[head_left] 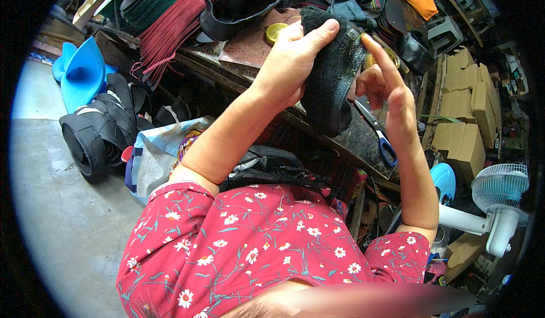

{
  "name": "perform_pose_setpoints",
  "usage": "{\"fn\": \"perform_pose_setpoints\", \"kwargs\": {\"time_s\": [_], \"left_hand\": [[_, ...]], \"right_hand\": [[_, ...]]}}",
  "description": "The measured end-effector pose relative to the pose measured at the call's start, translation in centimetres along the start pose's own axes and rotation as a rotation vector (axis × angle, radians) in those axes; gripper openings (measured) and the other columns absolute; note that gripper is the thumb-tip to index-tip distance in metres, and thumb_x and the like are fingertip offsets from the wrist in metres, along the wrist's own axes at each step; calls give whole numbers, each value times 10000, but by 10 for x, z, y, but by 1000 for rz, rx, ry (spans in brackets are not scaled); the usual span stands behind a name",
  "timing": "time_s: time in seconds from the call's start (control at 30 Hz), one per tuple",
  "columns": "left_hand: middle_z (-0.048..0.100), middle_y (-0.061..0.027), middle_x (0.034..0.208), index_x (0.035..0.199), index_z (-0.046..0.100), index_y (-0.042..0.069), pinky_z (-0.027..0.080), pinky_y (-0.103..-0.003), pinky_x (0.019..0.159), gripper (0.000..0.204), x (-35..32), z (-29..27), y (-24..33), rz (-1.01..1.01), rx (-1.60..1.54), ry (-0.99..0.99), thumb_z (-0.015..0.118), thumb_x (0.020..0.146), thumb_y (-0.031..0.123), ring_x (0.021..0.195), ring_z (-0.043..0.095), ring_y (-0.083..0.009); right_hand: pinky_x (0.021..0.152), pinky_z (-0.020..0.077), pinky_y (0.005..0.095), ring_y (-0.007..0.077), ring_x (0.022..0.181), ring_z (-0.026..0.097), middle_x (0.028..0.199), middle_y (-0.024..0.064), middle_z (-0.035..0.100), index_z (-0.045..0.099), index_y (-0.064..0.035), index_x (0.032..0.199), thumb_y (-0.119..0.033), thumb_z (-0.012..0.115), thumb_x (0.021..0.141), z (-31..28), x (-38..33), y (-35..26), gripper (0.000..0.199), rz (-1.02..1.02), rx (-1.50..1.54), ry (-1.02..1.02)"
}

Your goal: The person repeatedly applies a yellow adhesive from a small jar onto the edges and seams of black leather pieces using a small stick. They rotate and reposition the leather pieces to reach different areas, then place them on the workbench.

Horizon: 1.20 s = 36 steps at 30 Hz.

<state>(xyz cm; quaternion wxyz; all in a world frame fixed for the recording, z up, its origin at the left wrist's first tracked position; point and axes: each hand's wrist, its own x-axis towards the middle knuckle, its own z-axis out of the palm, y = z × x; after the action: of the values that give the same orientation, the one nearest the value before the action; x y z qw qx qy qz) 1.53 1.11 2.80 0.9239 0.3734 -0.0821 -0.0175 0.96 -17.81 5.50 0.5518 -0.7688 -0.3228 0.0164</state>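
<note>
My left hand (289, 62) grips a black shoe sole (332, 79) by its upper end, thumb laid across the top, holding it upright above the workbench (250, 45). My right hand (386, 85) is beside the sole's right edge, index finger stretched up toward it, the other fingers curled near the sole's side. Blue-handled scissors (379, 136) lie on the bench just under my right hand. A yellow round lid (276, 32) sits on the bench behind my left hand.
Bundles of red and green strips (170, 23) and black straps pile at the back. Black rubber rolls (96, 131) and blue soles (82, 71) lie on the floor at left. Cardboard boxes (465, 125) and a white fan (499, 199) stand at right.
</note>
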Motion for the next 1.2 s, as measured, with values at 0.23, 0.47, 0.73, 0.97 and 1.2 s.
{"fn": "perform_pose_setpoints", "kwargs": {"time_s": [0.23,0.47,0.73,0.97,1.2], "left_hand": [[703,-68,968,1096,645,12,565,-294,726,211,1,2,-3,-35,30,19,606,964,172,808,670,-134],[701,-73,971,1093,645,9,568,-307,732,212,1,6,-8,-5,-5,7,597,963,170,814,676,-151],[709,-76,990,1102,638,22,563,-327,798,339,8,-6,7,-116,-113,45,587,982,334,870,689,-156],[686,-44,1032,1170,612,29,550,-271,786,268,-8,14,19,39,119,-161,616,963,199,894,663,-120],[675,-38,1024,1186,598,7,535,-266,795,274,-8,10,9,-68,168,-158,601,947,141,872,635,-99]], "right_hand": [[622,469,318,221,689,602,787,131,598,654,-32,1199,-737,291,924,-25,5,-8,839,-214,-345,66],[609,487,356,246,651,564,749,77,554,575,-173,1368,-671,460,889,-11,3,5,701,-386,-698,-2],[666,516,361,260,746,625,831,62,610,719,-211,1130,-380,638,877,-69,-2,24,315,-236,-969,42],[824,519,351,217,954,588,973,15,617,738,-216,1061,-46,574,849,-104,20,84,318,85,-1352,-19],[774,522,354,229,924,605,960,2,625,763,-251,917,-52,562,825,-103,20,88,298,-63,-1286,143]]}}
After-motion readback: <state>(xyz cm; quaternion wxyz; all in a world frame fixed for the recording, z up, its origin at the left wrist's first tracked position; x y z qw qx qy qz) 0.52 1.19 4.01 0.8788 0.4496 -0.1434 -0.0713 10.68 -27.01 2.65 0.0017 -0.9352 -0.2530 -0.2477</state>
